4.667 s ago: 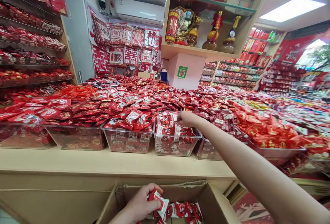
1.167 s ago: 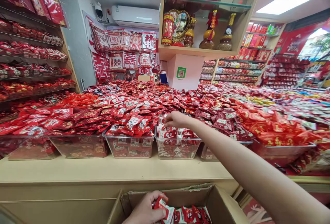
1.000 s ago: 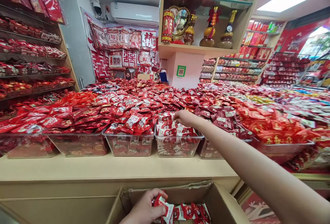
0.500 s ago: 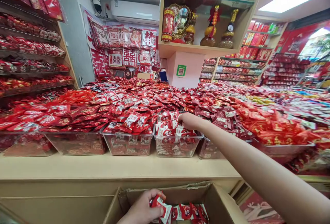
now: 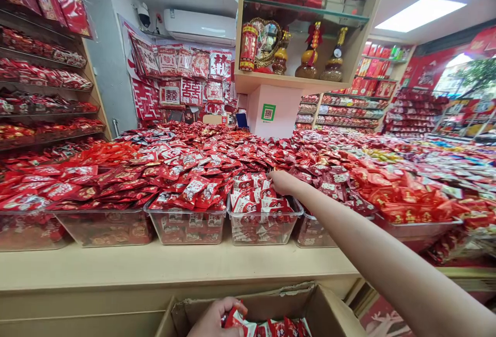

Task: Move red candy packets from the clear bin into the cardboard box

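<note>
In the lower middle, my left hand [image 5: 217,320] is closed on a small red-and-white snack packet [image 5: 235,319], inside an open cardboard box [image 5: 329,308]. A row of similar packets [image 5: 284,327] lies beside it in the box. My right arm stretches across the counter, and my right hand [image 5: 284,183] reaches into a clear plastic bin [image 5: 267,229] filled with stacked red-and-white packets [image 5: 248,202]. Its fingers are curled at the back right of that stack. The fingertips are partly hidden, so what they grip cannot be made out.
Neighbouring clear bins [image 5: 186,228] heaped with red packets line the pale counter [image 5: 116,270]. Darker red packets [image 5: 333,179] and bright red pouches [image 5: 411,192] lie to the right. A display cabinet [image 5: 298,81] overhangs the heap on a white pillar [image 5: 279,120]. Loaded shelves [image 5: 42,83] stand left.
The camera view has tilted up a little, so counter, bins and box sit lower. My left hand keeps its packet; my right hand stays at the back of the bin.
</note>
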{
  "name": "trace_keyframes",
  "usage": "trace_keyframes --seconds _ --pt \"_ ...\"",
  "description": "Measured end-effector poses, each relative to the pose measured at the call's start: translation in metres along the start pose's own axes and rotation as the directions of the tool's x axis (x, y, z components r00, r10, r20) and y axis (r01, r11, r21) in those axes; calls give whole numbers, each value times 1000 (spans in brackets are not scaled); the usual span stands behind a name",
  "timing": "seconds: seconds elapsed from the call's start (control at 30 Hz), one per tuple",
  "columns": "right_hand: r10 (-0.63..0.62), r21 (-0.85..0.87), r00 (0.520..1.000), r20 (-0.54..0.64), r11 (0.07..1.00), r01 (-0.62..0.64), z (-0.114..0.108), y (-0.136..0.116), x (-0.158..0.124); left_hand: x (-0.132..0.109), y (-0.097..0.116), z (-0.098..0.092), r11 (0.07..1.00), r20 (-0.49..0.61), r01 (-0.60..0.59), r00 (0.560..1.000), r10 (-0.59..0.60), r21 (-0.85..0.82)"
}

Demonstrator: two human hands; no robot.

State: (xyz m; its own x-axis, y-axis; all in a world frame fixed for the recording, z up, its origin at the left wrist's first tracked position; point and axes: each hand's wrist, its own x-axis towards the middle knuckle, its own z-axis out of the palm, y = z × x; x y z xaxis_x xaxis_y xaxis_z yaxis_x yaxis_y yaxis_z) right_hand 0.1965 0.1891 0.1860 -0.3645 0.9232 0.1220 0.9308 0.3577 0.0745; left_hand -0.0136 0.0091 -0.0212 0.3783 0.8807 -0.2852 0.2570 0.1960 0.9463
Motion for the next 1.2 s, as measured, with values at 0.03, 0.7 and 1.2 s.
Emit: trace_keyframes --seconds 0.03,0.7,1.2 --pt "-6 16 1000 -5 1000 6 1 -1 0 0 -1 0 1000 -4 3 1000 -3 -4" --pt "-100 756 977 -188 621 208 58 -78 -169 -10 19 9 836 -42 -187 980 194 -516" --pt "253 884 946 203 -463 -65 133 -76 -196 -7 73 47 932 -82 -75 995 49 -355"
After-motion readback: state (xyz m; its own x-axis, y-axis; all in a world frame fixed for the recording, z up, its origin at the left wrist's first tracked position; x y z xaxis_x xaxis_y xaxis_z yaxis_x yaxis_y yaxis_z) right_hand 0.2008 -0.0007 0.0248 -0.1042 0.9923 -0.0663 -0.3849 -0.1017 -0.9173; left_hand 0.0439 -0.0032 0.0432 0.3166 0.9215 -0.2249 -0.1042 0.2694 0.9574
